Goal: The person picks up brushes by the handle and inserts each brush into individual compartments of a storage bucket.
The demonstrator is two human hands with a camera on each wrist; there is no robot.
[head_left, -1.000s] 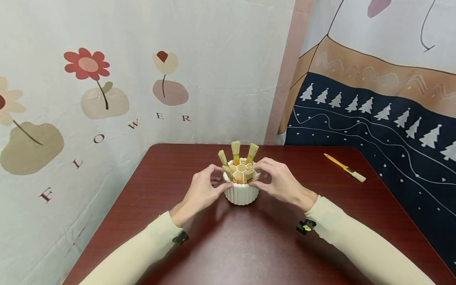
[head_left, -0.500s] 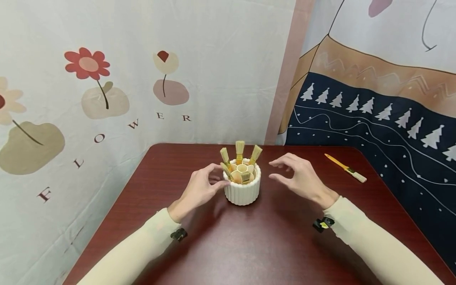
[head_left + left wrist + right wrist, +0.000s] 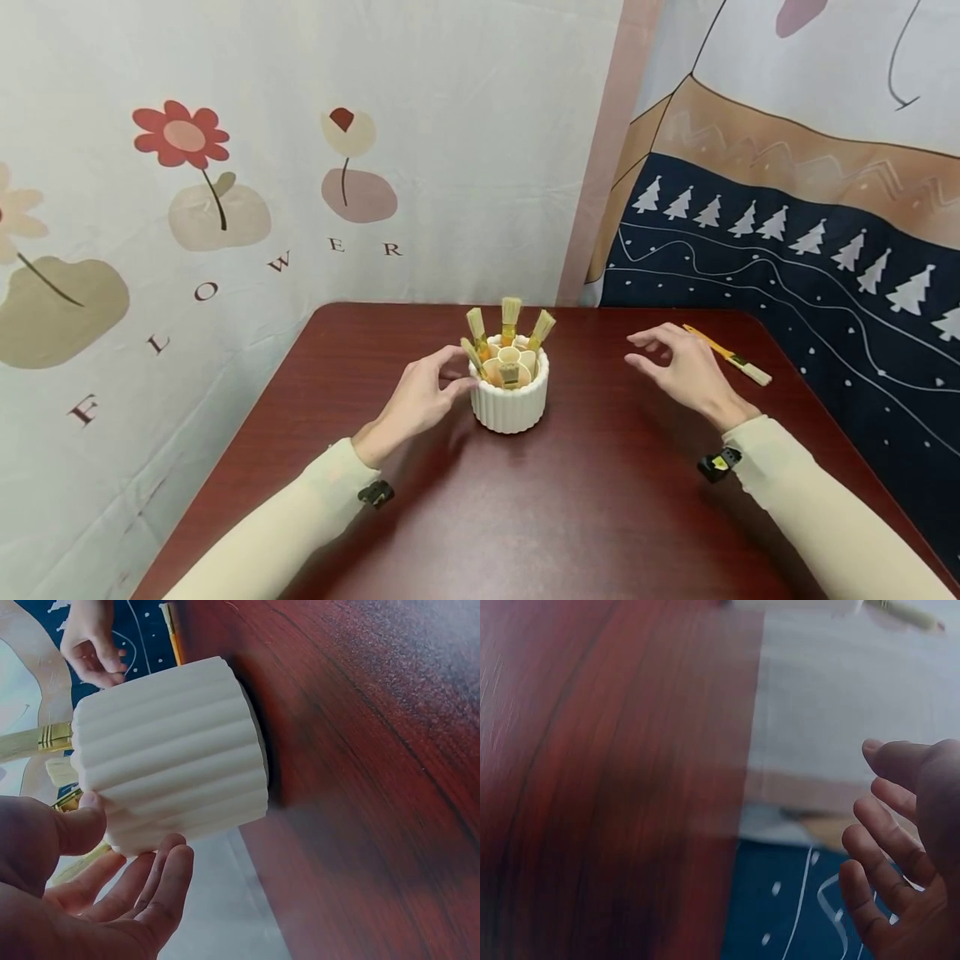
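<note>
A white ribbed brush holder [image 3: 508,410] with petal-shaped compartments stands upright on the table, and several bristle brushes lean in it, bristles up. My left hand [image 3: 422,400] is at the holder's left side. In the left wrist view, the thumb [image 3: 84,823] touches its rim and the loosely bent fingers lie along its wall, partly out of sight. My right hand [image 3: 686,371] is in the air to the right of the holder, fingers apart and loosely bent, holding nothing. Just beyond it lies a loose paintbrush [image 3: 738,361] with a yellow handle, its handle end close behind the hand.
The dark red wooden table [image 3: 480,517] ends at a rounded far edge. Behind it hangs a pale cloth [image 3: 465,167] printed with flowers and letters. A dark blue cloth [image 3: 750,267] with white trees hangs along the right side.
My right hand has left the holder and moved right toward the loose paintbrush. The holder has turned a little, its front brush shifting left. My left hand has stayed at the holder's side.
</note>
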